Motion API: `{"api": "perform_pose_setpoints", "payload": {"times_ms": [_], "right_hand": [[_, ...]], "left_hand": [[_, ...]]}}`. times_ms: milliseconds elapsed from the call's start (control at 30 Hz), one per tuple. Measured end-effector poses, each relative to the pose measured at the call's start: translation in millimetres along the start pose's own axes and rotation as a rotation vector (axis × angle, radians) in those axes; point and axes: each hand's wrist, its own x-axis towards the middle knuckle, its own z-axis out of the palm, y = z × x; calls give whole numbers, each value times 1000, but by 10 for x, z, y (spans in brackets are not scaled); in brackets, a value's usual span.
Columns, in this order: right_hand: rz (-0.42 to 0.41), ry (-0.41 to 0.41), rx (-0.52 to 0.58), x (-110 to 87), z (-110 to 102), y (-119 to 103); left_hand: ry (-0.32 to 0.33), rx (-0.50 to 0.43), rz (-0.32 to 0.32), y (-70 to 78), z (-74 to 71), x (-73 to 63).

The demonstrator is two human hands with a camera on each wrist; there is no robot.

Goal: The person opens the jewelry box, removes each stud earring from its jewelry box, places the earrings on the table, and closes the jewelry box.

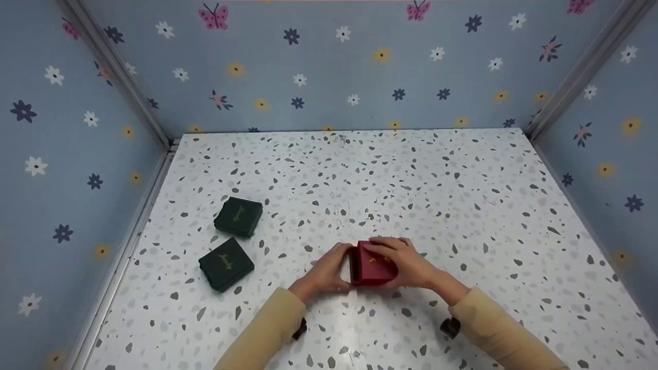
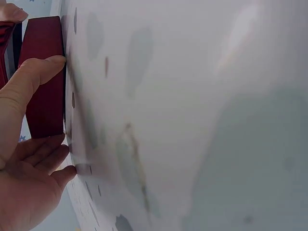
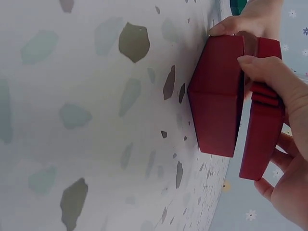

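A small red jewelry box stands on the table, its base [image 3: 216, 96] down and its lid [image 1: 377, 262] lifted off it at a tilt. My left hand [image 1: 326, 270] holds the base from the left, thumb on the near side and fingers on the far side. From the right, my right hand [image 1: 419, 264] grips the lid, its thumb [image 3: 269, 72] on the near side. A gap shows between lid and base in the right wrist view. Small gold marks are on the lid's top. The box's contents are hidden.
Two dark green boxes with gold lettering lie to the left, one box [image 1: 239, 217] farther back and the other box [image 1: 226, 264] nearer. The speckled table [image 1: 360, 174] meets flowered panels [image 1: 329, 67] at the back and both sides.
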Motion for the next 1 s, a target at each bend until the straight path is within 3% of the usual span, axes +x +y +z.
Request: {"api": "perform_pose_setpoints", "payload": {"times_ms": [200,533,1000], "right_hand": [[34,17,21,-75,-63,44],[123,28,28,-253,-160,172],[159,27,13,-461,-191,361]], "left_hand": [[10,24,16,2,-5,8],[-20,-9,-70,37,-23,14],[-15,-4,-44,18,-24,24]]}}
